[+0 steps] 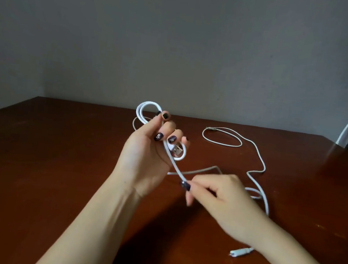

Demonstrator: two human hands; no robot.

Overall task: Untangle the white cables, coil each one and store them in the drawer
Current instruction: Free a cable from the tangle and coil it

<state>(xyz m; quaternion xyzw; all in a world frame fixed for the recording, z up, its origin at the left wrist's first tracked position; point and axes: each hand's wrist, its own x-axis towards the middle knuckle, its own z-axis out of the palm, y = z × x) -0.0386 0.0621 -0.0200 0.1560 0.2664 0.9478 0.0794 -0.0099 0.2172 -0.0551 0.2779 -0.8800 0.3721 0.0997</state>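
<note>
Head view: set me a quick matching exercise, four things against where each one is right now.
Things:
1 left hand
2 right hand
3 USB plug
4 loose connector

States:
A lying on the table
B pinching the trailing strand
C holding the coiled cable
D inside the coil's lower loop

Pairs: 1-C, 2-B, 3-D, 4-A.

Coiled cable (142, 109) is held in the left hand (145, 150) above mid-table (60, 141), with one strand run down-right and pinched in the right hand (222, 197). A loose cable (222, 137) is laid on the table right of and behind both hands. A connector (240, 251) is set front-right, beside the right forearm.
</note>
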